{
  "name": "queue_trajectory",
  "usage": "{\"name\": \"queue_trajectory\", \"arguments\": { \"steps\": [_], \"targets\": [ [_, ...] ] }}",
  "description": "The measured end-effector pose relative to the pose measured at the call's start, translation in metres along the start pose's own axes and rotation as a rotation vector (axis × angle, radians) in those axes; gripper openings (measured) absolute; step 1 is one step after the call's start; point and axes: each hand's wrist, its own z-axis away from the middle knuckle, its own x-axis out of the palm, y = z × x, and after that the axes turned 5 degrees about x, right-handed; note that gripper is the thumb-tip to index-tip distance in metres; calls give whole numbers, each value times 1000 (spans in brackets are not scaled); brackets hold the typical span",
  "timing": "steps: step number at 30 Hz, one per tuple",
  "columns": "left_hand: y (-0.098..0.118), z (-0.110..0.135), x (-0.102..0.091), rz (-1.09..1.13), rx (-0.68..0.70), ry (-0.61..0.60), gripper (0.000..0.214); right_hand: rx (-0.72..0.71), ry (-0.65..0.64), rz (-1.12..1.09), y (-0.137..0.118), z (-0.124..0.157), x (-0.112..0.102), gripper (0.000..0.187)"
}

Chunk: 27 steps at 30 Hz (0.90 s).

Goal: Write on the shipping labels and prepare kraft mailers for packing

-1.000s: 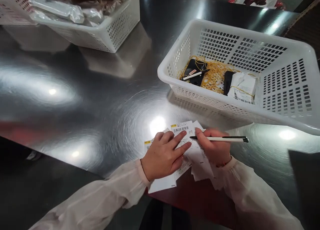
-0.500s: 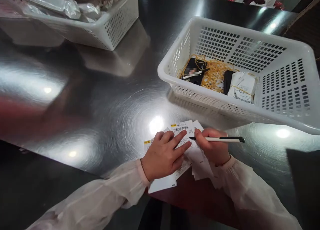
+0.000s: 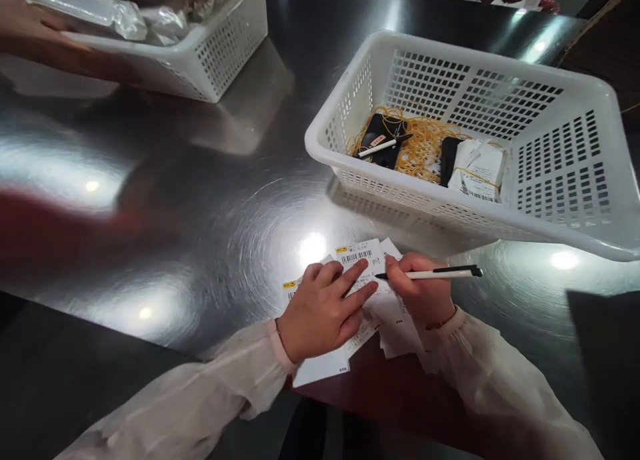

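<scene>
My left hand (image 3: 323, 310) lies flat with its fingers spread over several printed paper slips (image 3: 363, 253), pressing them to the metal table. The slips overlap and carry barcodes and yellow marks; a few handwritten strokes show near the top one's right side. In my right hand (image 3: 423, 290) is a white pen (image 3: 443, 273) with a black tip and clip, gripped between thumb and fingers. Its point is at the top slip, close to my left fingertips. More slips (image 3: 397, 330) lie partly under my right hand.
A white plastic basket (image 3: 320, 143) ahead right holds yellow rubber bands (image 3: 420, 150), a second pen (image 3: 377, 147), black items and a banded slip stack (image 3: 477, 170). Another basket (image 3: 230, 57) at upper left holds plastic-wrapped packages (image 3: 85, 13); another person's hand (image 3: 35, 30) is at it.
Another person's hand and arm have come into view at the upper-left basket. The view has shifted slightly. My hands stay on the slips, with the pen in almost the same place.
</scene>
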Motion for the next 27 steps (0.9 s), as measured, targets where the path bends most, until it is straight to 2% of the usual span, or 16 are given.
{"name": "queue_trajectory", "arguments": {
  "steps": [7,11,18,22,27],
  "targets": [
    [-1,0,-1,-8,6,4,38,-40,-42,-29,1,0,-1,44],
    [0,0,-1,-7,-1,3,37,-19,3,-14,1,0,0,43],
    [-1,0,0,-14,4,-6,38,-73,-4,-8,2,0,-1,44],
    [-1,-1,0,-10,4,1,37,-23,52,-15,3,0,-2,43],
    [-1,-1,-1,-9,3,-2,37,7,35,4,3,-1,-2,43]
  ]
}}
